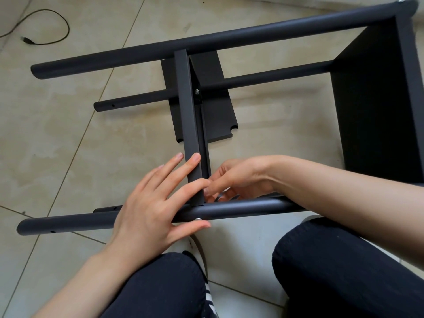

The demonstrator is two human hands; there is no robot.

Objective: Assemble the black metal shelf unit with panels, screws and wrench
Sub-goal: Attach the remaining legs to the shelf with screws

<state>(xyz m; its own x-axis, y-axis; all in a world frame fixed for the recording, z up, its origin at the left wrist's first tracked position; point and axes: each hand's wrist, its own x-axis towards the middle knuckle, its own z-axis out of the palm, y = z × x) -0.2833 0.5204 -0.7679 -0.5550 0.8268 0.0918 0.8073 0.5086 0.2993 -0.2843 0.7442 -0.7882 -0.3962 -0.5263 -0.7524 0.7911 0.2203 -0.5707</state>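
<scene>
Left hand (146, 210) flat on unmarked black panel (189, 125), near tube (241, 208).

The left hand (151, 203) reaches forward from the lower left, palm down with fingers straight and spread and the thumb stretched out to the right, while the right hand (238, 180) comes in from the right with its forearm crossing sideways, fingers curled and fingertips pinched together.
</scene>
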